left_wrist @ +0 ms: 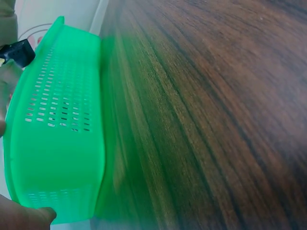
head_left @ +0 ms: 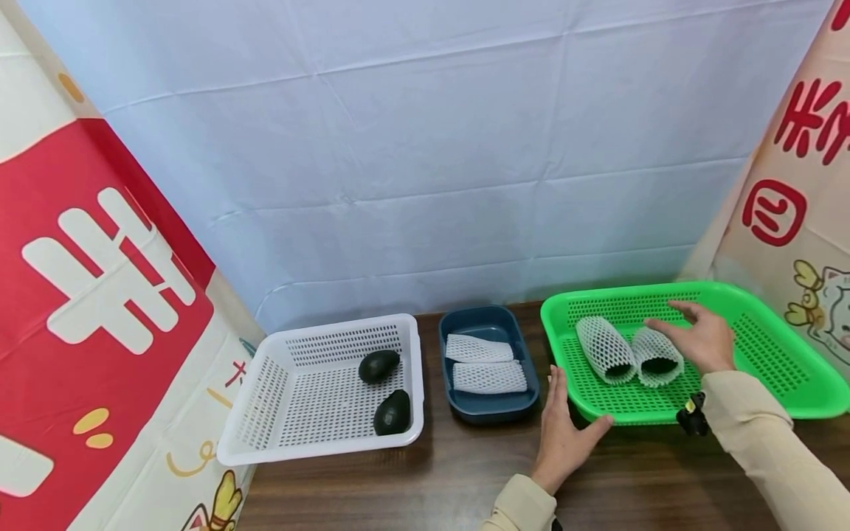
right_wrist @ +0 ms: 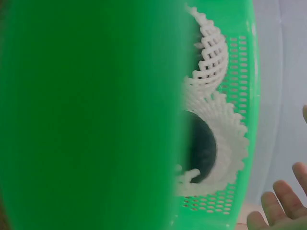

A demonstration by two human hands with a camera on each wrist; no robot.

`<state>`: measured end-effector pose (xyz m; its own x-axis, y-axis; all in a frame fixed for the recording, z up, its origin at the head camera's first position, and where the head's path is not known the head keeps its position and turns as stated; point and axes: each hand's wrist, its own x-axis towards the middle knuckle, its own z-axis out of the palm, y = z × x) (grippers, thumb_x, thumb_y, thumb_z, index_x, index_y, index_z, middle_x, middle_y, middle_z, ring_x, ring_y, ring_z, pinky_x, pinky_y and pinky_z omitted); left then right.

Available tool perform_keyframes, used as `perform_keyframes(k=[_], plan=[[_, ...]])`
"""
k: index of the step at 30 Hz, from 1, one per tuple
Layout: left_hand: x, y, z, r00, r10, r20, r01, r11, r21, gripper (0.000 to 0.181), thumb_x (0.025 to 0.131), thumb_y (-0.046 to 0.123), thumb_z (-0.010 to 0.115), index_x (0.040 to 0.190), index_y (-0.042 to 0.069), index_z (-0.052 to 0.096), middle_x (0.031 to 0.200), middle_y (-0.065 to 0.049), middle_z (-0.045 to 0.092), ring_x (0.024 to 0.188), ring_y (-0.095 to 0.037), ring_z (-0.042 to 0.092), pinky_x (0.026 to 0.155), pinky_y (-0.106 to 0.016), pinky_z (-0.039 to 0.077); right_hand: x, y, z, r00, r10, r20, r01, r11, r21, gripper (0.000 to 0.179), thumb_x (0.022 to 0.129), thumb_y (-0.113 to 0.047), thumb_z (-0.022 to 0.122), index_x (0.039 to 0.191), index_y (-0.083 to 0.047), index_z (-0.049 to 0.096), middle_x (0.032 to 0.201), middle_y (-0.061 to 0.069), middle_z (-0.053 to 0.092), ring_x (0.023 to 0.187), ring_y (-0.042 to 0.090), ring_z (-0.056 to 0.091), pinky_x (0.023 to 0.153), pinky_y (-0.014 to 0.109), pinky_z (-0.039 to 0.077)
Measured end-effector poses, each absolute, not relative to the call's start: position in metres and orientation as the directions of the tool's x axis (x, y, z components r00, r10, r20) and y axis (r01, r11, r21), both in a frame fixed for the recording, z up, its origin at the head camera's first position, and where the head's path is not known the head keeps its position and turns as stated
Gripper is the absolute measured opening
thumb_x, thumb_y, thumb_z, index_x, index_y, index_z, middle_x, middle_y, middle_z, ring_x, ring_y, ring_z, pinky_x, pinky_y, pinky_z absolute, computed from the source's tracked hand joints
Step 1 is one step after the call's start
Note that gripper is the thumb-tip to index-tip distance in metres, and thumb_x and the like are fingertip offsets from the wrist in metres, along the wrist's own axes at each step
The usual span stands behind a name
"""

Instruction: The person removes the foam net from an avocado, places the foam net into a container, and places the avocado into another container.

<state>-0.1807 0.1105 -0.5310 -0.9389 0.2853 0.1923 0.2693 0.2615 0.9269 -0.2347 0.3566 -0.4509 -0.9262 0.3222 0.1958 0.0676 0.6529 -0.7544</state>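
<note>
A green basket [head_left: 764,346] stands at the right, holding two dark avocados in white foam net sleeves, the left sleeve [head_left: 600,343] lying beside the right sleeve [head_left: 657,358]. My right hand [head_left: 707,339] hovers by the right sleeve, thumb and fingers spread apart. In the right wrist view, the avocado [right_wrist: 204,148] shows dark inside its sleeve's open end; the basket's near wall blocks much of that view. At the basket's front left corner is my left hand [head_left: 564,439], its fingers extended and its thumb [left_wrist: 33,216] right at the basket wall.
Left of the green basket, a dark blue tray [head_left: 488,413] contains two white foam net sleeves [head_left: 488,376]. Farther left, a white basket [head_left: 319,450] has two bare avocados [head_left: 392,413] in it. All stand on a wooden table [head_left: 372,494] before a pale cloth backdrop [head_left: 412,147].
</note>
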Motion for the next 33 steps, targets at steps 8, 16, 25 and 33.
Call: perform_keyframes(k=[8,16,25,33], plan=[[-0.181,0.111,-0.533,-0.943,0.274,0.187,0.263,0.277,0.924,0.090,0.087,0.043,0.071,0.155,0.011,0.022,0.159,0.002,0.017,0.144,-0.022,0.018,0.111,-0.041,0.028,-0.240,0.366,-0.455,-0.955,0.293,0.038,0.176,0.668,-0.723,0.085,0.092,-0.047,0.061,0.145,0.011,0.029,0.140,0.043,0.028,0.117,0.061,0.032,0.088,0.069,0.034],[-0.184,0.110,-0.534,-0.945,0.262,0.194,0.269,0.290,0.919,0.090,0.086,0.043,0.072,0.155,0.011,0.023,0.158,0.002,0.018,0.143,-0.023,0.020,0.111,-0.040,0.028,-0.239,0.373,-0.471,-0.964,0.258,-0.062,0.230,0.697,-0.679,0.092,0.091,-0.046,0.063,0.144,0.016,0.020,0.139,0.047,0.019,0.115,0.063,0.031,0.084,0.067,0.039],[-0.182,0.109,-0.531,-0.944,0.282,0.172,0.254,0.286,0.924,0.090,0.087,0.044,0.071,0.156,0.014,0.021,0.159,0.004,0.016,0.143,-0.023,0.020,0.110,-0.043,0.028,-0.232,0.378,-0.481,-0.935,0.247,-0.255,0.355,0.617,-0.702,0.109,0.090,-0.054,0.059,0.142,0.022,0.001,0.138,0.051,0.008,0.119,0.065,0.025,0.085,0.065,0.041],[-0.182,0.109,-0.530,-0.944,0.281,0.173,0.255,0.289,0.923,0.089,0.087,0.044,0.070,0.156,0.016,0.020,0.159,0.003,0.017,0.143,-0.021,0.019,0.110,-0.043,0.029,-0.237,0.384,-0.483,-0.902,0.134,-0.411,0.400,0.620,-0.675,0.119,0.088,-0.060,0.057,0.136,0.029,-0.006,0.136,0.053,0.006,0.118,0.065,0.027,0.083,0.059,0.047]])
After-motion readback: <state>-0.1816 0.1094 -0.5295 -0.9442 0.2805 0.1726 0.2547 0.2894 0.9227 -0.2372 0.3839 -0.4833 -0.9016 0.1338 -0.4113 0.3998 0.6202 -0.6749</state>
